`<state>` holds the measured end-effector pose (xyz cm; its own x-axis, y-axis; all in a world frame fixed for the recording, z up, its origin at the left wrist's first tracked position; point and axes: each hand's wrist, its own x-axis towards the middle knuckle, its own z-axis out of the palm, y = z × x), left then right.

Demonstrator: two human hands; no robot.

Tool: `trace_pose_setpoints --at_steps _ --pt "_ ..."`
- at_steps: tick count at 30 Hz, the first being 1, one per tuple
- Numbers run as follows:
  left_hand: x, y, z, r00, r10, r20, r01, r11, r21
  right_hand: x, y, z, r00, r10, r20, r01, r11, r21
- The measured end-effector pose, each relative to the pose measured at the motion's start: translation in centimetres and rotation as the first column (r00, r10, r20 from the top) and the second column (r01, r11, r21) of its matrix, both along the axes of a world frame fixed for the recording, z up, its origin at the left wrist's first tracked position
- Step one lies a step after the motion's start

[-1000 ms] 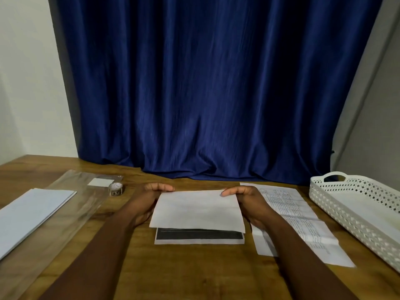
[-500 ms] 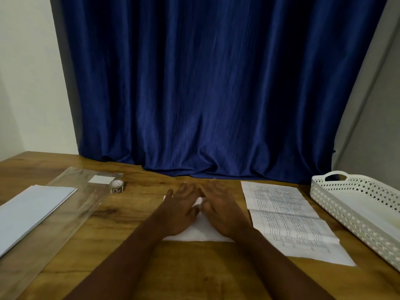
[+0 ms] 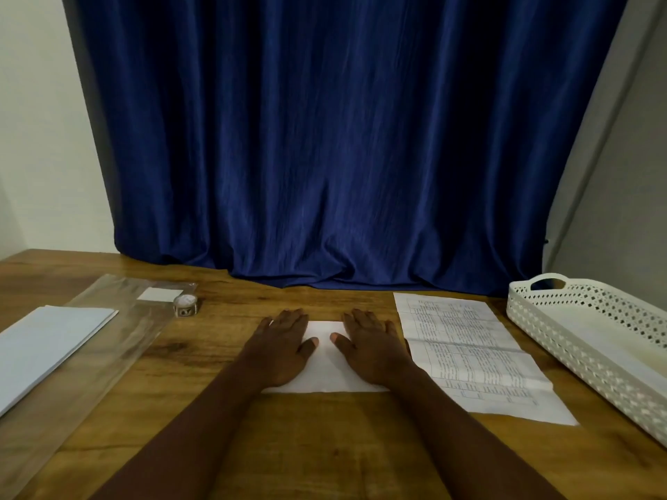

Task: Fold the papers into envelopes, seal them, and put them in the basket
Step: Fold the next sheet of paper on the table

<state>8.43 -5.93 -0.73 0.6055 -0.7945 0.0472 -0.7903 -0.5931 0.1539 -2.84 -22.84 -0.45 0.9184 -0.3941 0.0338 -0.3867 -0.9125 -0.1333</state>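
Observation:
A folded white paper (image 3: pixel 325 369) lies flat on the wooden table (image 3: pixel 325 445) in front of me. My left hand (image 3: pixel 279 346) presses its left half with straight fingers. My right hand (image 3: pixel 371 346) presses its right half the same way, a gap of bare paper between the thumbs. A printed sheet with fold creases (image 3: pixel 469 351) lies just to the right. The white perforated basket (image 3: pixel 592 341) stands at the far right, with something pale inside.
A stack of white paper (image 3: pixel 47 341) lies at the left on a clear plastic sleeve (image 3: pixel 108 355). A small roll of tape or stickers (image 3: pixel 186 305) stands near the sleeve's far end. A blue curtain (image 3: pixel 343 138) hangs behind the table.
One second ago both hands held the paper's upper flap by its far corners. They folded it down, pressed at the middle, and have now slid apart toward the sides.

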Motion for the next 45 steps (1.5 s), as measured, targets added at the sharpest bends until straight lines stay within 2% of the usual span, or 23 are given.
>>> trace_pose_setpoints --at_steps 5,10,14,18,20,23,27,30,33,37,39,43,45 --pt "1.1 1.4 0.7 0.999 -0.036 -0.024 0.030 0.976 -0.214 -1.6 -0.9 1.7 0.991 0.045 0.127 -0.050 0.998 0.031" --pt "0.5 1.5 1.9 0.996 -0.084 0.006 0.082 0.948 -0.309 -2.4 -0.8 3.3 0.967 0.051 0.250 -0.075 0.993 0.086" --pt "-0.3 1.6 3.4 0.989 -0.036 0.145 0.098 0.891 -0.443 -2.6 -0.3 3.8 0.929 0.106 0.355 -0.112 0.994 -0.002" --pt "-0.8 1.7 4.3 0.983 0.002 0.182 0.106 0.808 -0.579 -2.4 0.0 3.9 0.886 0.150 0.439 -0.112 0.987 -0.112" --pt "-0.7 1.7 4.3 0.969 0.016 0.246 0.138 0.792 -0.595 -2.3 0.1 4.1 0.858 0.142 0.494 -0.092 0.988 -0.123" --pt "-0.6 1.5 4.3 0.946 0.019 0.322 0.179 0.800 -0.573 -2.2 0.2 4.1 0.834 0.096 0.543 -0.039 0.993 -0.115" --pt "-0.6 1.4 4.1 0.953 -0.049 0.300 0.201 0.840 -0.504 -2.2 -0.1 3.9 0.846 0.080 0.528 -0.057 0.997 -0.060" --pt "-0.6 1.6 3.6 0.970 -0.119 0.211 0.204 0.873 -0.444 -2.6 -0.1 3.9 0.917 0.065 0.392 -0.071 0.997 0.000" --pt "-0.6 1.4 3.0 0.984 -0.147 0.098 0.171 0.937 -0.304 -2.7 -0.1 3.7 0.971 0.087 0.224 -0.093 0.996 0.014" --pt "-0.4 0.9 1.7 0.992 -0.109 -0.056 0.106 0.992 -0.061 -2.5 0.1 3.5 0.978 0.075 0.193 -0.096 0.990 0.100" --pt "-0.4 0.8 1.3 0.992 -0.106 -0.068 0.111 0.992 0.066 -2.4 0.1 3.2 0.978 0.090 0.187 -0.116 0.985 0.128" --pt "0.0 0.5 0.9 0.992 -0.109 -0.063 0.114 0.989 0.093 -1.9 0.0 1.6 0.986 0.167 -0.029 -0.161 0.976 0.143" --pt "0.0 0.5 1.0 0.991 -0.108 -0.077 0.112 0.993 0.047 -1.7 -0.2 1.0 0.980 0.187 -0.060 -0.179 0.976 0.121"
